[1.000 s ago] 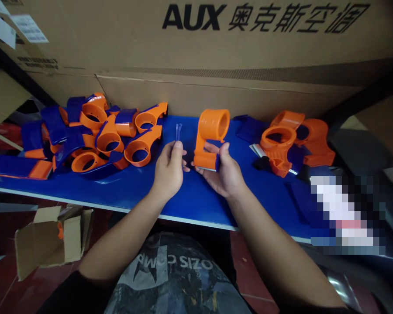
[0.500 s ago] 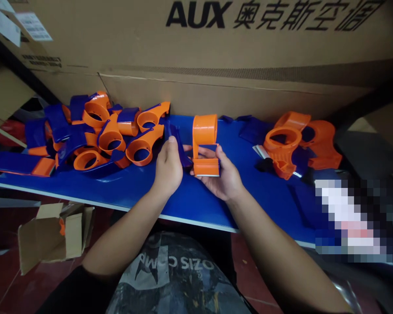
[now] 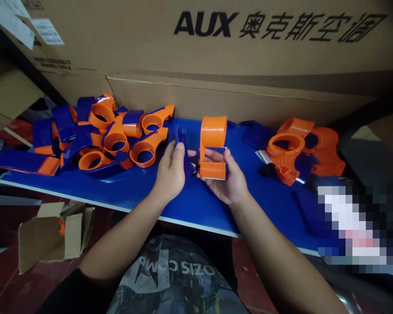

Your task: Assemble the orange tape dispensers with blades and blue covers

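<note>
Near the middle of the blue tabletop, my left hand grips a curved dark blue plastic cover, held on edge. Just to the right, my right hand holds an orange tape dispenser frame upright, ring at the top and a flat block at the bottom. Some fingers show through the gap in the frame. The cover and the frame are apart, with a narrow space between them. A pile of orange and blue tape dispensers lies to the left of my left hand.
Several orange frames lie at the right, beside loose blue covers. A big cardboard box stands behind the blue table. An open carton sits on the floor at lower left. A blurred-out patch covers the right front.
The blue cover in my left hand has turned and shows more of its curved edge, and a little more of it is visible. The whole view has shifted slightly; both holds stay the same.
</note>
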The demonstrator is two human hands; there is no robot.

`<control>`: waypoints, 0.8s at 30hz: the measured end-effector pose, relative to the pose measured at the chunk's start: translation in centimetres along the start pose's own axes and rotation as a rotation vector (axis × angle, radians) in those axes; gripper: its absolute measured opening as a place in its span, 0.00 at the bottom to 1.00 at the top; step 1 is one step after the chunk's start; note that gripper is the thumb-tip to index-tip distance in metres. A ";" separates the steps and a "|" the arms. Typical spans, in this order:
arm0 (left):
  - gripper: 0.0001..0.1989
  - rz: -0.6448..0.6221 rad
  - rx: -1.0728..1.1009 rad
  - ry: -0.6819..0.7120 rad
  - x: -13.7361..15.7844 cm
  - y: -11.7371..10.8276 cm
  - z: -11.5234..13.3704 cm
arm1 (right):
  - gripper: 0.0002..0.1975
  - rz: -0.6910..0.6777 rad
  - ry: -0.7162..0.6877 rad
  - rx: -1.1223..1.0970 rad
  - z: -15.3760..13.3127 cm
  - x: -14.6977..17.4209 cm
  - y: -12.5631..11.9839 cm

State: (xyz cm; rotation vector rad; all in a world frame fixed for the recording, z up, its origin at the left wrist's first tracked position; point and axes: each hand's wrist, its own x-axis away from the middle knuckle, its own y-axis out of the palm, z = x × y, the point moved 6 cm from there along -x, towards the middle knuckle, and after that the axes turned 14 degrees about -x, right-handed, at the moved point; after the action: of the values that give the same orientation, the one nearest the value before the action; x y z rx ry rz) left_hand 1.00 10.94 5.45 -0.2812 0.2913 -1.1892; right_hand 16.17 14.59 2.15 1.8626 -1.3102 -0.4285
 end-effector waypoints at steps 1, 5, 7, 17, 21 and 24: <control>0.26 -0.026 0.002 -0.015 0.1 -0.1 -0.3 | 0.24 0.012 -0.013 -0.009 -0.2 0.0 -0.1; 0.32 -0.182 -0.050 -0.051 0.8 -0.2 -0.9 | 0.26 0.029 -0.059 -0.008 -0.9 0.0 -0.4; 0.35 -0.353 -0.055 -0.071 1.5 0.3 -0.8 | 0.27 0.021 -0.046 -0.014 -1.1 0.1 -0.3; 0.36 -0.170 -0.462 0.072 0.7 2.0 -0.7 | 0.29 -0.015 0.083 -0.137 -0.9 -0.4 -1.1; 0.33 -0.313 -0.394 0.130 0.6 2.6 -1.2 | 0.29 -0.030 0.090 -0.160 -1.4 -0.7 -1.5; 0.31 -0.535 -0.297 0.159 0.9 2.4 -1.5 | 0.28 -0.035 0.119 -0.178 -1.5 -0.8 -1.6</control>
State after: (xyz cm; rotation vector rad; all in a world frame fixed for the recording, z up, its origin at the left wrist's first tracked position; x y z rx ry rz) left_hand 2.81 10.88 3.10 -0.5482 0.5564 -1.7013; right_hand 17.86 16.12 1.70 1.7378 -1.1246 -0.4313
